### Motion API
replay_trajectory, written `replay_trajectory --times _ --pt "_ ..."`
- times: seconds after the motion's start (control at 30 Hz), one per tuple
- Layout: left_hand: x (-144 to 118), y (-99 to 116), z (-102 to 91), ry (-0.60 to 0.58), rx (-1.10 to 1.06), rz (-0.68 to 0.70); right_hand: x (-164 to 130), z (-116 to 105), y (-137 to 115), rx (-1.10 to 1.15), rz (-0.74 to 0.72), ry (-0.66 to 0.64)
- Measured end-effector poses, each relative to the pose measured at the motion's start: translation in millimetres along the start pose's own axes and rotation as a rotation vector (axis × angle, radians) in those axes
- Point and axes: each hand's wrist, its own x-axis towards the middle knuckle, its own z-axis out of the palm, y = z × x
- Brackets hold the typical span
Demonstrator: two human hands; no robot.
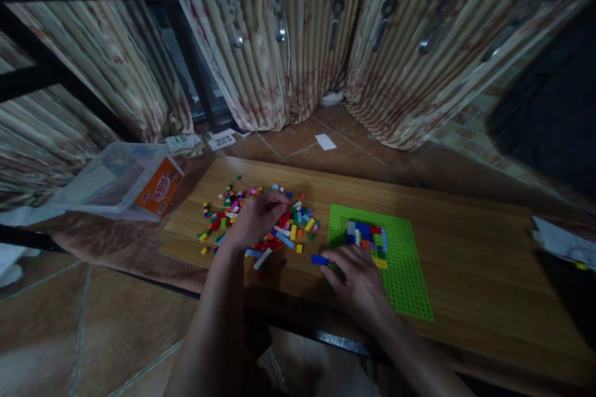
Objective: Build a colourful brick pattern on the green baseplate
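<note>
A pile of small coloured bricks point(293, 226) lies spread on a wooden board point(465, 248). My left hand point(256, 218) rests on the pile, fingers curled down among the bricks; whether it grips one is hidden. To the right lies a green baseplate point(400, 273) with a low cluster of joined bricks point(367, 237) on its upper left part. My right hand point(356, 279) lies flat on the baseplate's near left corner, fingertips next to a blue brick point(319, 259) on the board.
A clear plastic tub with an orange label point(139, 183) lies tipped at the board's left. Striped curtains point(279, 68) hang behind. Papers point(325, 141) lie on the tiled floor. A white object point(561, 242) sits at the board's right end. A dark rail crosses below the board.
</note>
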Motion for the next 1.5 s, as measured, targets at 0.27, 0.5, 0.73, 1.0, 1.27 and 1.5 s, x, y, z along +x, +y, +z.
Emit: replay_trajectory --times 0.27,0.5,0.73,1.0,1.27,1.5 --pt "-1 -5 -0.5 0.006 0.134 0.023 2 21 -2 -0.122 -0.044 -0.004" --pt "1 -1 14.9 -0.038 0.363 -0.040 0 21 1 -0.064 -0.041 0.090" --pt "-3 17 53.3 -0.094 0.656 0.071 1 14 0 0.025 0.000 0.110" --pt "-2 15 62.6 -0.158 0.823 0.120 0 12 1 0.072 -0.013 0.122" --pt "0 14 59.3 -0.154 0.702 0.159 1 4 -1 0.112 0.004 0.133" --pt "-4 27 75.2 -0.140 0.325 0.198 10 -15 10 0.339 0.312 0.321"
